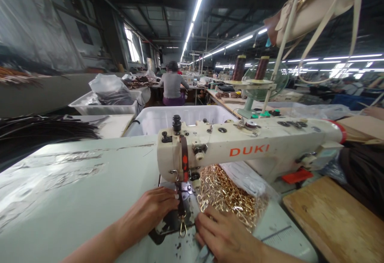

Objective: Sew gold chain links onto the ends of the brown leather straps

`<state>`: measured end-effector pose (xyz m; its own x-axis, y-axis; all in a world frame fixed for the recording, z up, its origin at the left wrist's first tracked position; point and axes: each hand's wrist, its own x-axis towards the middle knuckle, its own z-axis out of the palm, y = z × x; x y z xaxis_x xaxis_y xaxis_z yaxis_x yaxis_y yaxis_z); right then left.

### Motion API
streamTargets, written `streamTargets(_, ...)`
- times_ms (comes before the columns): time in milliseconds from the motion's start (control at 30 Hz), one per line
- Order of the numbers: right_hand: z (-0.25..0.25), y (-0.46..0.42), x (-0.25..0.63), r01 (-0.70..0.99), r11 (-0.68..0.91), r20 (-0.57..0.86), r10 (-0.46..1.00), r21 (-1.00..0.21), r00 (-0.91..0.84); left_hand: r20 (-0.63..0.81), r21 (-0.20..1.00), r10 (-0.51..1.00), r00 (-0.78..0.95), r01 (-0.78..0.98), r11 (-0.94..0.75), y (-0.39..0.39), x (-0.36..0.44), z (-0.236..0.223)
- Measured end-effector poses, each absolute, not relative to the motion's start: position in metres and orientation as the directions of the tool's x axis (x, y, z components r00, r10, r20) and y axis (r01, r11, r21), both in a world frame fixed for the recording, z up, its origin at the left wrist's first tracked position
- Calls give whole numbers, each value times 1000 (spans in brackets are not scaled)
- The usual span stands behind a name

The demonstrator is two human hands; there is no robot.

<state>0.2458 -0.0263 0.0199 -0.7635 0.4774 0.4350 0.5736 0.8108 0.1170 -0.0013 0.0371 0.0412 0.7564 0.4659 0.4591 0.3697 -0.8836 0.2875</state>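
A narrow dark brown leather strap [181,207] lies under the presser foot of a white sewing machine [216,143]. A gold snap hook [183,227] hangs from its near end. My left hand [150,211] comes from the left, with its fingertips closed against the strap beside the needle area. To the right of the hook, my right hand [223,231] rests low over the bed with its fingers curled. A grey-blue object [205,254] shows partly under that hand; its kind is hidden. Just beyond the right hand is a heap of gold chains with clasps [228,195] in clear plastic.
A white plastic bin [186,115] stands behind the machine. Dark strips [45,133] are piled at the far left. A wooden board [336,219] lies at the right. Thread cones [261,69] and a green fan [249,107] stand beyond. A person [173,87] sits farther ahead.
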Motion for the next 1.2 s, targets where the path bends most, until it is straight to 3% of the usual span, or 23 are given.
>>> streamTargets(100,21,-25,245,571,809,455,459,140,-763,402,209,445,800,393,-895,47,-6,41)
streamTargets(467,21,-22,244,561,801,476,418,208,-774,446,215,463,766,411,-886,67,-18,27)
streamTargets(667,20,-23,243,581,782,473,434,226,-767,359,273,601,714,536,-799,76,-17,24)
streamTargets(867,19,-22,240,590,771,457,447,240,-769,230,230,542,808,496,-837,85,-7,39)
streamTargets(1000,31,-28,240,591,781,480,447,202,-755,203,157,593,780,571,-806,63,-20,35)
streamTargets(1100,47,-38,237,678,731,604,509,72,-613,201,135,656,728,643,-754,26,-33,36)
streamTargets(1167,55,-44,231,730,682,654,573,-47,-494,197,256,760,619,716,-649,-2,-36,41)
streamTargets(1200,57,-47,227,743,661,660,604,-102,-447,158,435,839,520,726,-532,-16,-35,44)
